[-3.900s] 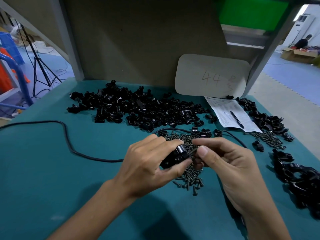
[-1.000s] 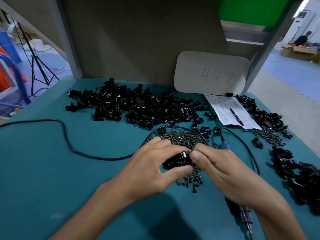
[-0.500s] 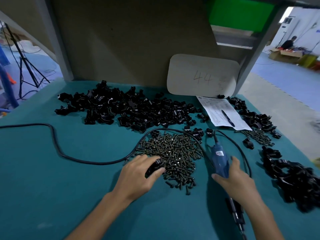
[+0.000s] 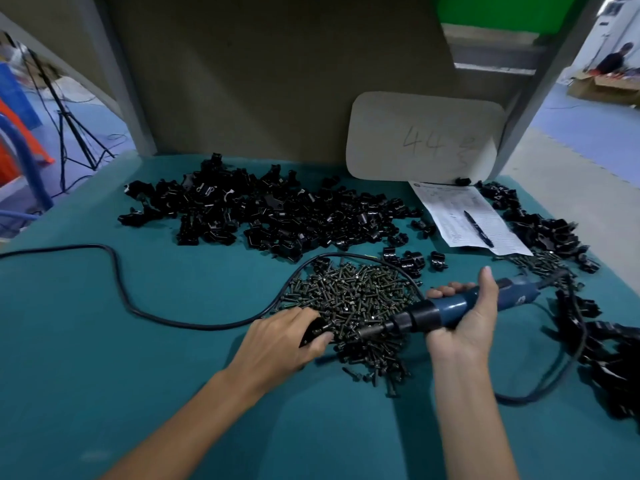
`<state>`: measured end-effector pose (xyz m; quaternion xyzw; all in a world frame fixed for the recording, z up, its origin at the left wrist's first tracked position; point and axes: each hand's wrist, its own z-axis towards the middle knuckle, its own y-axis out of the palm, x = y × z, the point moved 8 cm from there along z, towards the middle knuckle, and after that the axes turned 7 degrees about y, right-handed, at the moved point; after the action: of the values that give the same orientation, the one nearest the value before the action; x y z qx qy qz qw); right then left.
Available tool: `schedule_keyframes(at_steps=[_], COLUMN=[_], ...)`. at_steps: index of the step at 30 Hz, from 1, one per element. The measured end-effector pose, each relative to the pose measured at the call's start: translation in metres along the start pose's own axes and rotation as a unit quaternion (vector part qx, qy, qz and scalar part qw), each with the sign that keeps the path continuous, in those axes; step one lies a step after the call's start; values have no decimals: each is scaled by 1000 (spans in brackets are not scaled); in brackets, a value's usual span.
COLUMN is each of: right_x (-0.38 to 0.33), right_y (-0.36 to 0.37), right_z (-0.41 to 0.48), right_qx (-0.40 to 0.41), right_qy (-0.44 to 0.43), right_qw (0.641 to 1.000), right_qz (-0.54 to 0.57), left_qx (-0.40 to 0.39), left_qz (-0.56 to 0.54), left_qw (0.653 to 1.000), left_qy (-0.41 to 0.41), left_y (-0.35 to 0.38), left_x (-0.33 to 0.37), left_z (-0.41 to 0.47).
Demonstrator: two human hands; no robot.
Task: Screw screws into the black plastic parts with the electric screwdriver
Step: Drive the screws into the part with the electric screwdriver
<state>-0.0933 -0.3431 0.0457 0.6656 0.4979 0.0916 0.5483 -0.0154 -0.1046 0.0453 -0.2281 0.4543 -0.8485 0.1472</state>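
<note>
Hands are both engaged at the near centre of the teal table (image 4: pixel 145 368). The left hand (image 4: pixel 282 342) lies palm down at the near-left edge of the screw pile (image 4: pixel 353 296), with fingers and thumb curled round one black plastic part (image 4: pixel 312 332) and holding it down against the table surface. The right hand (image 4: pixel 465 322) grips the electric screwdriver (image 4: pixel 453 308) around its blue body: the fingers wrap it from the far side and the thumb sticks up over it. The tool lies nearly level, its rear end slightly farther away than its nose. Its black nose and metal bit point left across the near part of the screw pile, and the bit tip sits just beside the held part. Whether tip and part touch cannot be told.

The power cable (image 4: pixel 117 282) leaves the left edge of the view, loops toward the screw pile and curves around its far side. A second length of cable runs from the rear of the tool and loops to the right.

A large heap of black parts (image 4: pixel 277 213) lies beyond the screws. More black parts (image 4: pixel 620 355) lie along the right side. A printed sheet (image 4: pixel 450 209) with a pen (image 4: pixel 479 229) on it lies at far right, below a pale card (image 4: pixel 388 133) marked "44".
</note>
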Motion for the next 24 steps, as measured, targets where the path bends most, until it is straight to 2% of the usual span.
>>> schedule_keyframes(at_steps=[3, 8, 24], right_x=[18, 31, 28], right_y=[-3, -5, -2], right_z=[13, 23, 23], right_qx=[17, 9, -13], right_qy=[-7, -15, -13], right_qw=[1000, 1000, 1000], right_qz=[16, 14, 15], left_qx=[-2, -50, -117], left_qz=[-1, -14, -28], left_qw=[1000, 998, 992], left_qy=[17, 34, 39], left_y=[1, 12, 22], left_x=[1, -1, 0], left_z=[-1, -1, -3])
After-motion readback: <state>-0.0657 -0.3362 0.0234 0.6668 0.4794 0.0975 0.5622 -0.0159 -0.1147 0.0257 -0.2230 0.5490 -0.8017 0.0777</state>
